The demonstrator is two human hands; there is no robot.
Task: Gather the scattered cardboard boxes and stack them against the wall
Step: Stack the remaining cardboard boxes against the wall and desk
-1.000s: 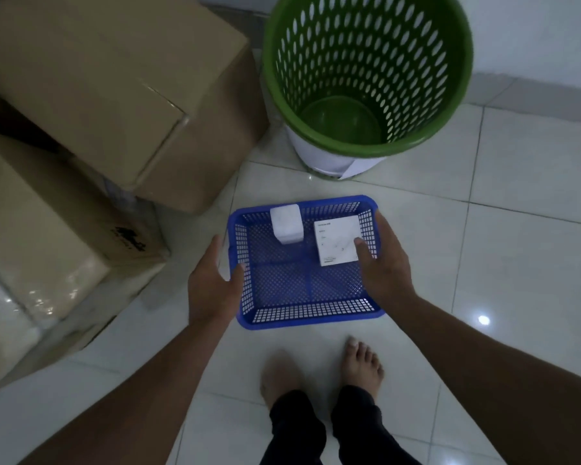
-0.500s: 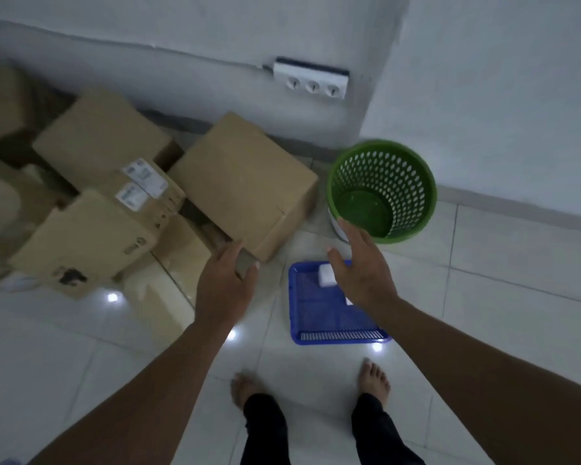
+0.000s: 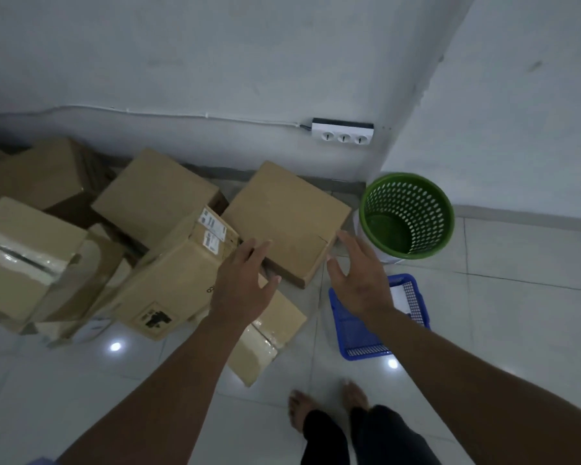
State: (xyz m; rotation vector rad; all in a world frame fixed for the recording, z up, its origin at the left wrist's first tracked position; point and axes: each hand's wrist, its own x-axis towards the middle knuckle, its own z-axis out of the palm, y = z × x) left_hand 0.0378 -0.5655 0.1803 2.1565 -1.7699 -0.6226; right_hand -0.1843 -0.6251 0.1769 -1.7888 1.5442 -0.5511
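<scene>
A: Right, the head view is the only one you have, so start there. Where are your hands?

B: Your left hand point(image 3: 245, 283) and right hand point(image 3: 359, 280) are both out in front, fingers spread and relaxed, holding nothing. They sit either side of the near corner of the nearest cardboard box point(image 3: 282, 223), the plain one lying flat by the wall point(image 3: 215, 78).

A: Touching it?

B: You cannot tell from this angle; the left fingertips overlap its near edge, the right hand looks just off its right corner.

A: And the rest of the boxes?

B: Jumbled to your left: a labelled box point(image 3: 182, 273) tilted against the others, a flat box point(image 3: 269, 333) on the floor under your left wrist, a torn taped box point(image 3: 24, 260) at far left, more behind. None is stacked squarely yet.

A: So which step is this?

B: By my reading, you are reaching for the first pick-up. The next move calls for a hand on each of two opposite sides of that plain box, then a lift and a square placement flush to the wall.

A: Anything in the way?

B: The green bin point(image 3: 406, 216) stands just right of the box and the blue basket point(image 3: 379, 317) lies under your right forearm, so mind your right elbow and your bare feet point(image 3: 329, 404).
</scene>
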